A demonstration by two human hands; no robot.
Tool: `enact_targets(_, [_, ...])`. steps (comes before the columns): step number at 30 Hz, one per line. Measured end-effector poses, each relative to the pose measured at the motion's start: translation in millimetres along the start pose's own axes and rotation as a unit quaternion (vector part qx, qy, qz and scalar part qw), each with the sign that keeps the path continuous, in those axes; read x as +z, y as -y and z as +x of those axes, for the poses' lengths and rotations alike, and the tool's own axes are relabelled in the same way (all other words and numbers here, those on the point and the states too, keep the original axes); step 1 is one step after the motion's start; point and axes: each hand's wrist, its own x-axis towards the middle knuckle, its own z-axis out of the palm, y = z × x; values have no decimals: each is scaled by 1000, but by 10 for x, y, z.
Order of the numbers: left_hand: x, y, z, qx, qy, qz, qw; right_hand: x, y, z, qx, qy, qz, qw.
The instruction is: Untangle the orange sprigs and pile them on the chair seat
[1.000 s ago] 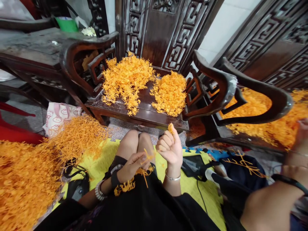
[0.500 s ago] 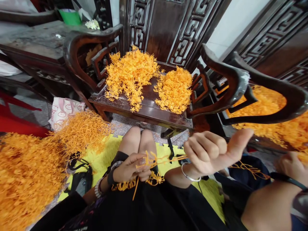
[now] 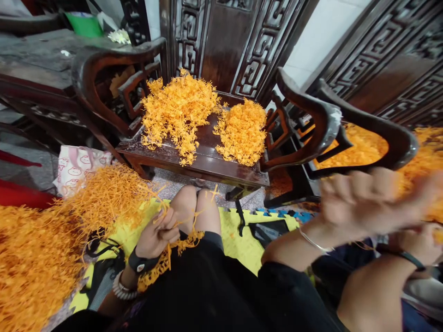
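My left hand (image 3: 157, 233) is closed over my lap. It pinches thin orange strands (image 3: 195, 219), whose loose ends reach up and right past my knees. A knotted orange garland (image 3: 157, 272) hangs below it along my wrist and lap. Out to the right, my right hand (image 3: 367, 198) is raised, its fingers curled and its thumb stretched out, smeared by motion. What its fingers hold, if anything, is hidden; a thin orange strand (image 3: 362, 245) shows faintly beneath it.
Orange knotted clusters (image 3: 242, 131) lie on a dark wooden chair (image 3: 221, 168) ahead. Big heaps of orange strands (image 3: 38, 263) are at left beside a printed bag (image 3: 74, 170). Another person's hand (image 3: 417, 244) is at right. A black pouch (image 3: 268, 230) lies on the yellow mat (image 3: 238, 263).
My right hand has swung right, away from my left hand, and the strands no longer stretch between them. My left hand has shifted left with its strands. The view has turned slightly right.
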Motion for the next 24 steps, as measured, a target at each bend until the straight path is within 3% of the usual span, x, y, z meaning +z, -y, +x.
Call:
enact_targets(2, [47,23,79,6,17,-1,1000,398,-321,355,8,22,-28,999])
enact_targets(3, [69,33,121,12,24,-3,1000,561,-531,555,12,10,-113,994])
enact_targets(4, [87,39,160,20,28,-5,999,682,-758,763,38,17,-233,972])
enact_targets(5, [100,41,196,26,30,-5,999,757,-990,969,59,10,-368,928])
enact_targets(9, [100,20,291,54,7,3,999,751,-1758,1593,54,-30,-467,882])
enact_targets(12, [78,-16,330,72,-16,5,997,676,-2035,1693,50,-25,-491,869])
enact_targets(15, [54,-63,349,86,-33,5,996,634,-2070,1465,-13,-32,-506,862])
enact_targets(18, [9,-108,338,100,-48,11,994,599,-2009,923,-74,-3,-521,850])
enact_targets(21, [-56,-135,302,110,-67,21,991,614,-2058,133,-5,113,-534,838])
enact_targets(24, [-111,-134,266,106,-87,22,990,704,-2315,-610,78,234,-532,810])
